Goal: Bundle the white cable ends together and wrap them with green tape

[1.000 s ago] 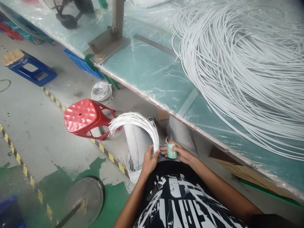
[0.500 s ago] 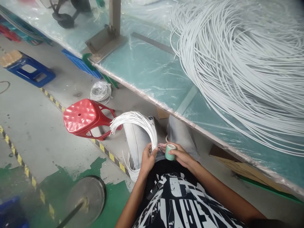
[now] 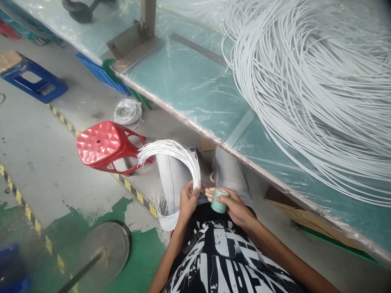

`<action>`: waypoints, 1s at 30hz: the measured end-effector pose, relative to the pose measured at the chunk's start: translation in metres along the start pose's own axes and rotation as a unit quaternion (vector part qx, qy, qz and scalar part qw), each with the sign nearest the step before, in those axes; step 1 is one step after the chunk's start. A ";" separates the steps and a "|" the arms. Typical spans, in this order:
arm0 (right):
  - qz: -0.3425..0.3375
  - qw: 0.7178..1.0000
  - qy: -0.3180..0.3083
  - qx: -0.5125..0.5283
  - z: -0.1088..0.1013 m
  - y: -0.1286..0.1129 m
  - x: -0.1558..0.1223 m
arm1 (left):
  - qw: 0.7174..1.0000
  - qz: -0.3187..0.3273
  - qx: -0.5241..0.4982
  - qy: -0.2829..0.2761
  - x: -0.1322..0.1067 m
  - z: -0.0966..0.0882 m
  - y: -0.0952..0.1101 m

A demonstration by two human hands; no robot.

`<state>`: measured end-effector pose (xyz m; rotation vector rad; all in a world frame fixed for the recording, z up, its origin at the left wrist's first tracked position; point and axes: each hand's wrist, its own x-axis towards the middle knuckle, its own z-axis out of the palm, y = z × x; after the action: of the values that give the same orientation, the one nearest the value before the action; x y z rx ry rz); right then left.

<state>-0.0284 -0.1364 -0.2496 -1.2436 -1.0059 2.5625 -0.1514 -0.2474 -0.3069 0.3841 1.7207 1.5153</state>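
Note:
A bundle of thin white wires [image 3: 180, 151] curves in an arc over my lap, its cut ends fanned out toward the red stool. My left hand [image 3: 188, 199] is closed around this bundle near its right side. The lower part of the wires [image 3: 168, 217] hangs in a loop to the left of my wrist. In my right hand [image 3: 235, 205] is a light green roll of tape [image 3: 219, 200], gripped between thumb and fingers, just right of the wires and apart from them. Whether a strip of tape runs from the roll to the bundle is too small to tell.
A large heap of white wires [image 3: 305, 101] covers the right of the film-covered table [image 3: 189, 101]. On the floor stand a red stool [image 3: 99, 142], a blue stool [image 3: 51, 87] and a round metal base [image 3: 105, 248]. A small wire coil [image 3: 127, 112] lies by the table.
My right hand with the tape roll has moved slightly down and away from the wire bundle. My left hand keeps its hold. The view has shifted a little.

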 end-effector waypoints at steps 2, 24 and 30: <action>0.005 1.000 0.009 0.003 0.003 -0.003 -0.003 | 1.000 0.010 0.014 -0.001 0.000 0.001 0.000; 0.077 0.997 -0.008 -0.022 0.054 -0.018 0.002 | 0.996 -0.024 -0.075 -0.052 -0.002 -0.027 -0.003; 0.072 0.997 -0.015 -0.035 0.037 -0.022 0.001 | 0.984 -0.129 -0.067 -0.106 0.036 -0.013 0.007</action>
<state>-0.0603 -0.1378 -0.2204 -1.3444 -1.0580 2.6827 -0.1850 -0.2303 -0.3137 0.2329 1.4343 1.3414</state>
